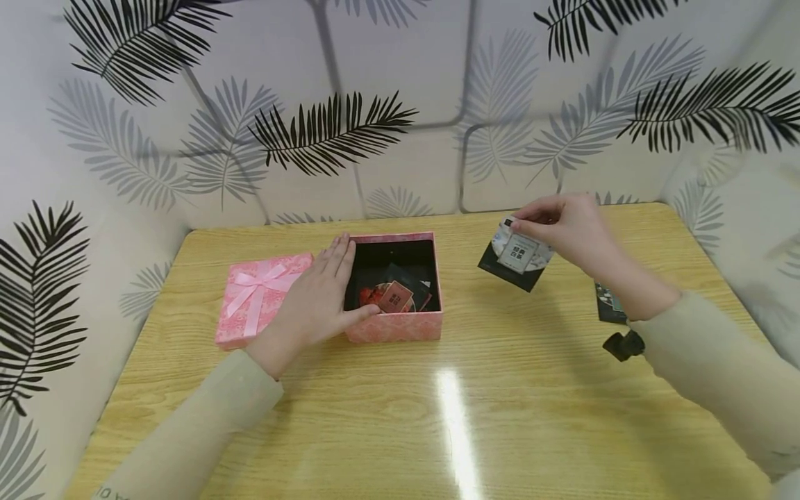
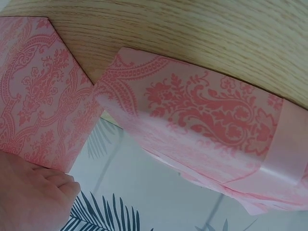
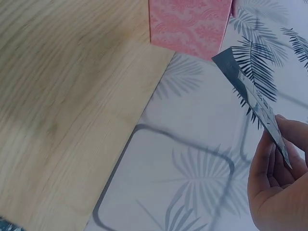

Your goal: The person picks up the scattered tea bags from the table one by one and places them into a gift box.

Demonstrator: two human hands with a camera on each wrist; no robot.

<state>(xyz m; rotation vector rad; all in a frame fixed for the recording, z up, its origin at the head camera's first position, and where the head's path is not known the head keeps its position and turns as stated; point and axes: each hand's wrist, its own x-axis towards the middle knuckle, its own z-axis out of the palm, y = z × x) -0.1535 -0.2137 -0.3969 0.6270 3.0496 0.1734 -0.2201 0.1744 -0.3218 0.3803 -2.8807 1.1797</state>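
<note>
A: Head view, pls?
B: Wood table [image 1: 375, 417], leaf-print wall [image 1: 431, 160] behind. Open pink box [image 1: 394, 330] L of ctr, sachets inside on its dark floor. Pink lid [image 1: 262, 295] w/ ribbon bow lies L of it. L hand [image 1: 319, 292] rests along box's L side, fingers nearly straight, thumb over front rim. R hand [image 1: 571, 229] pinches a black-&-white sachet [image 1: 517, 257] by its top, off the table, R of box & apart from it. Another packet [image 1: 609, 302] lies farther R, partly hidden by R sleeve [image 1: 712, 368].

A: L wrist view?
B: Box's patterned pink side, L hand at its edge. Lid just beside it, ribbon band at far end. Held sachet not visible.

A: R wrist view?
B: Sachet nearly edge-on betw. thumb & fingers. Box beyond, near top of view.

A: Which step, & what's needed next?
B: Prob. packing: sachet held, not yet in box, L hand seemingly steadying box. Next move would call for R hand carrying it L over the opening, clearing the R rim, lowering it flat, then letting go.
</note>
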